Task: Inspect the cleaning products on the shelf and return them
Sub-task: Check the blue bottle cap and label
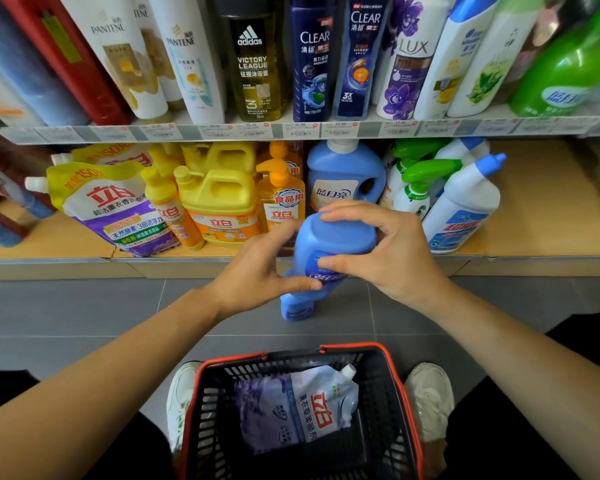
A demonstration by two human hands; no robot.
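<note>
A person holds a blue detergent bottle [329, 244] in the air at the middle of the view, turned over so that its cap points down to about 7 o'clock, just in front of the lower shelf [534, 216]. The left hand [257, 268] grips the bottle from 9 o'clock with the thumb laid across the label, and the right hand [392, 251] grips it from 3 o'clock, with curled fingers over the base and the thumb on the label. At 12 o'clock from the bottle a similar blue bottle [343, 171] stands on the shelf, and at 6 o'clock a red-rimmed basket [406, 393] on the floor holds a refill pouch [298, 407].
</note>
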